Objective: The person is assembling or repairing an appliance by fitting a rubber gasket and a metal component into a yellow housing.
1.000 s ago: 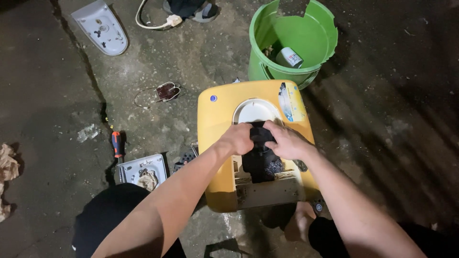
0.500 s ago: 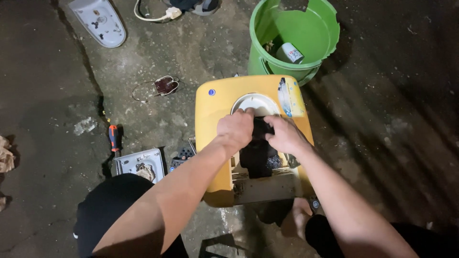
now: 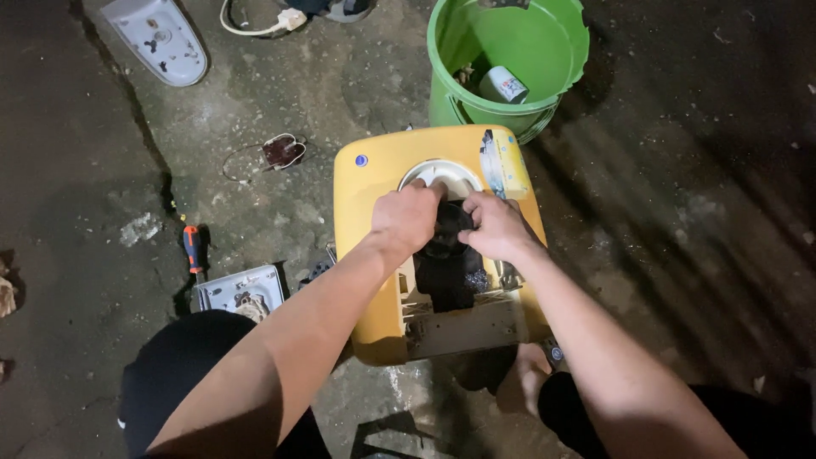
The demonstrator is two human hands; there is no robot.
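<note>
A yellow plastic appliance housing [image 3: 374, 195] lies on the concrete floor in front of me, with a white round opening near its far end and an open cavity toward me. Inside that cavity sits a black part [image 3: 449, 255]. My left hand [image 3: 406, 218] and my right hand [image 3: 495, 226] both grip the top of this black part, one on each side, fingers curled around it. The lower part of the black piece is dark and hard to make out.
A cracked green bucket [image 3: 561, 51] with a small can inside stands beyond the housing. An orange-handled screwdriver [image 3: 193, 248] and a grey-white cover plate [image 3: 240, 291] lie at the left. A white panel [image 3: 160, 38], a cable and a small brown part [image 3: 281, 151] lie farther back.
Both hands have stayed on the black part and shifted slightly toward the round opening. The camera view has tilted a little.
</note>
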